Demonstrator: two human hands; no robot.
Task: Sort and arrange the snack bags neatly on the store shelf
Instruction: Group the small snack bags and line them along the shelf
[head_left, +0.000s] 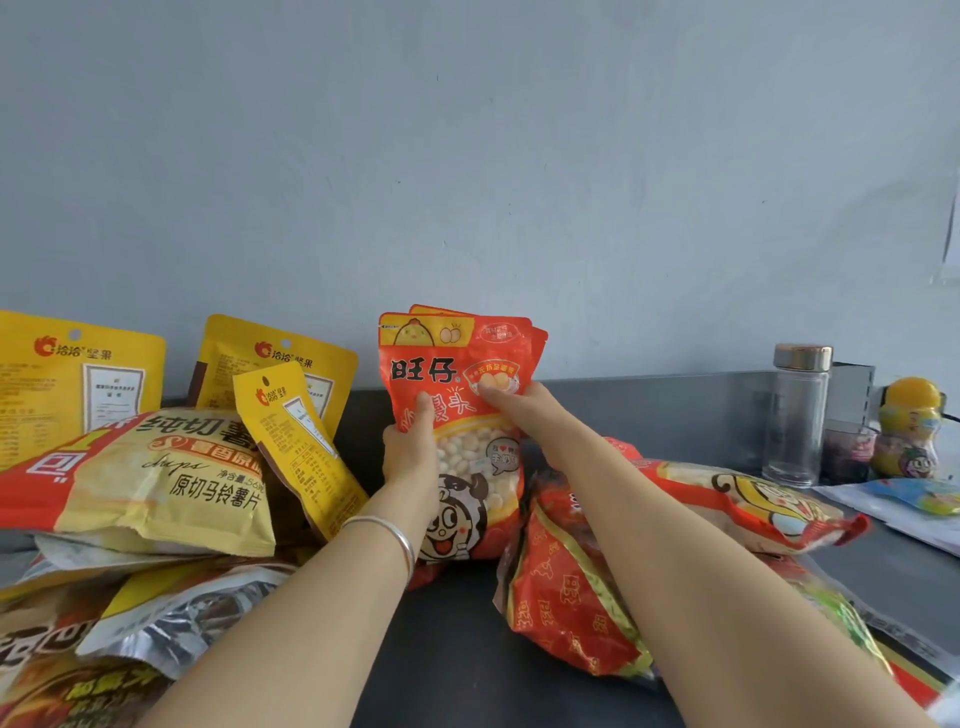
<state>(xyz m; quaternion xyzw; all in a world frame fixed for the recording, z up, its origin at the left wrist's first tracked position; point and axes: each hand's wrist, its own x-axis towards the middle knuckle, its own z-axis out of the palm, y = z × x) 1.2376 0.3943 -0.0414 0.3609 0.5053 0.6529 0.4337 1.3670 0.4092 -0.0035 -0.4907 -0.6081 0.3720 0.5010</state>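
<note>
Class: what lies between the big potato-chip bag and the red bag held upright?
Head view: a small yellow pouch, tilted, lies between the potato-chip bag and the red bag, next to the left hand gripping the red bag.

1. red pouch (441, 364): yellow top strip, black lettering, cartoon face, clear window showing white balls.
2. nut pouches (78, 374): bright yellow, orange-red logo.
3. chip bag (156, 483): pale yellow, red band.
4. patterned bag (566, 597): red with gold trim.
5. tabletop (675, 410): dark grey.
6. bracelet (387, 526): silver.
</note>
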